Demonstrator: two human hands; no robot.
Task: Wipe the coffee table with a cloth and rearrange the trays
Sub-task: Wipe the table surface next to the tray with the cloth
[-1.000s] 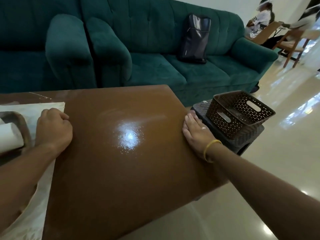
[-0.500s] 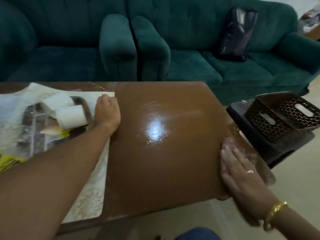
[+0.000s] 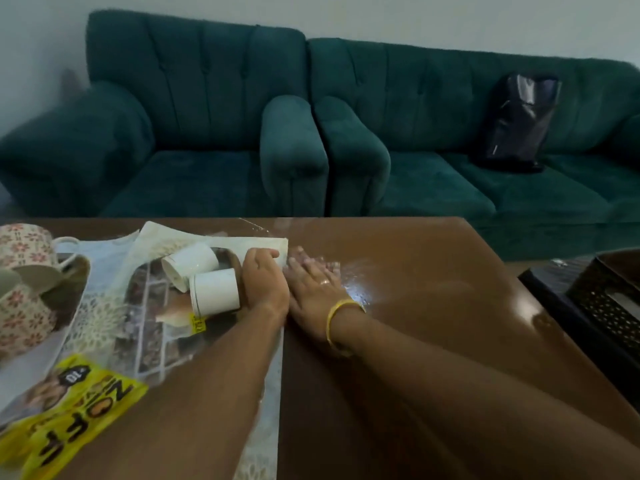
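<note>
Only "10" legible on yellow packet [image 3: 69, 400]; left hand [image 3: 265, 282] gripping mat [image 3: 270, 244], right hand [image 3: 313, 282] flat.

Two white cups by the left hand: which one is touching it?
The nearer white cup, lying on its side, rests against the left hand. The farther white cup, tipped behind it, lies apart from the hand.

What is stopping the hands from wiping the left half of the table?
A patterned mat covers it, loaded with two white cups, floral mugs and a yellow packet. The left hand grips the mat's edge.
</note>
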